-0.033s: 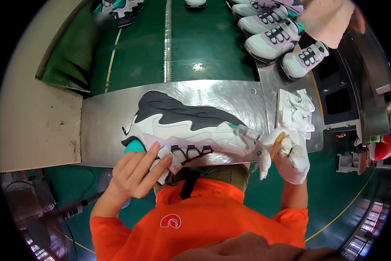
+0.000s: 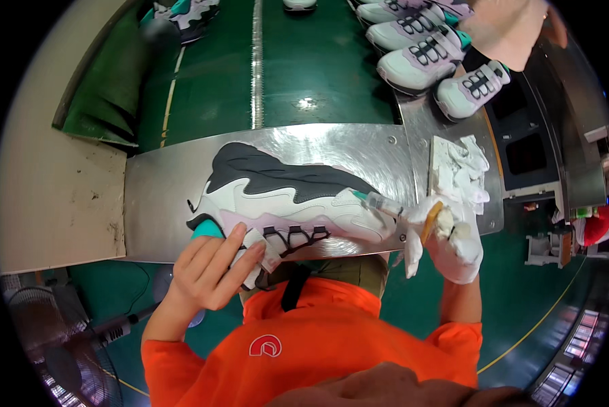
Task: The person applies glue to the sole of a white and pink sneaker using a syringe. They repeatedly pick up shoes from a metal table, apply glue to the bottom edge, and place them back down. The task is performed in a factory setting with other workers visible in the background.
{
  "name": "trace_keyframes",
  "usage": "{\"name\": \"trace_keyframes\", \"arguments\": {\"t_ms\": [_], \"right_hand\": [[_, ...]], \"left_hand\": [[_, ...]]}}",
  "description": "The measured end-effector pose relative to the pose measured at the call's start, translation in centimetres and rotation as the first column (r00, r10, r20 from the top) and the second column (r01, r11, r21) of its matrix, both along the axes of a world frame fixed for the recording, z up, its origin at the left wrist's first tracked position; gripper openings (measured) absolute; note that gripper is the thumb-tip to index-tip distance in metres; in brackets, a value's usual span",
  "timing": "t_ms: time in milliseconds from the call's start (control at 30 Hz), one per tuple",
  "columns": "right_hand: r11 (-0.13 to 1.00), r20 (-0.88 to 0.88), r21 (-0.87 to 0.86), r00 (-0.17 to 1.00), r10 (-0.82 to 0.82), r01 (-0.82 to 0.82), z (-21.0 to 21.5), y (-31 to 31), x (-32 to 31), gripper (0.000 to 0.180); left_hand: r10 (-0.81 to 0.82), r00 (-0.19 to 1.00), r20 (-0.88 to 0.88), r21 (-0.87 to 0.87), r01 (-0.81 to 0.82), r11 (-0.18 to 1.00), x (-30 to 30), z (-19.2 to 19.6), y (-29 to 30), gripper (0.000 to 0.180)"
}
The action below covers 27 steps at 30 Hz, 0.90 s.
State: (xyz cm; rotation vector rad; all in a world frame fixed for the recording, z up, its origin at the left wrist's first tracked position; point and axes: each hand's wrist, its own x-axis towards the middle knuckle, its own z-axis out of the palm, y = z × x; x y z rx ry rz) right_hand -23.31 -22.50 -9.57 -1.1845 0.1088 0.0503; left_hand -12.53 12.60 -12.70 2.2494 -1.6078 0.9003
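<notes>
A white, lilac and dark grey sneaker (image 2: 287, 198) lies on its side across the metal plate, its sole facing away from me and its toe to the right. Bare, my left hand (image 2: 213, 268) is closed on the sneaker's tongue and collar, near the teal lining. In a white glove, my right hand (image 2: 454, 247) grips a clear syringe (image 2: 384, 203) beside the toe. The syringe's teal tip meets the edge between upper and sole, or comes very near it. A narrow tan piece (image 2: 430, 222) shows at the gloved fingers; its kind is unclear.
A metal plate (image 2: 162, 203) bridges the near end of a green conveyor belt (image 2: 209, 88). Several finished-looking sneakers (image 2: 420, 64) stand at the far right. White crumpled cloth (image 2: 468, 169) lies beside my right hand. A beige panel (image 2: 53, 197) rises on the left, with a fan (image 2: 53, 332) below.
The whole view has shifted slightly. Both hands, the sneaker and the syringe keep nearly the same places relative to each other.
</notes>
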Motion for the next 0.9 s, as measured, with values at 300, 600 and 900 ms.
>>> {"name": "trace_keyframes", "arguments": {"t_ms": [300, 600, 900], "right_hand": [[0.995, -0.040, 0.086, 0.997, 0.064, -0.060, 0.0, -2.2, -0.2, 0.060], [0.999, -0.082, 0.016, 0.996, -0.028, 0.030, -3.8, -4.6, -2.1, 0.061], [0.923, 0.136, 0.368, 0.975, -0.176, 0.116, -6.8, -3.9, -3.4, 0.053]], "left_hand": [[-0.088, 0.943, -0.321, 0.062, 0.114, 0.992, 2.1, 2.0, -2.4, 0.035], [-0.016, 0.970, -0.243, 0.133, 0.050, 0.990, 0.8, 3.0, -4.0, 0.029], [0.108, 0.960, -0.260, 0.143, -0.073, 0.987, -1.4, 2.9, -5.0, 0.029]]}}
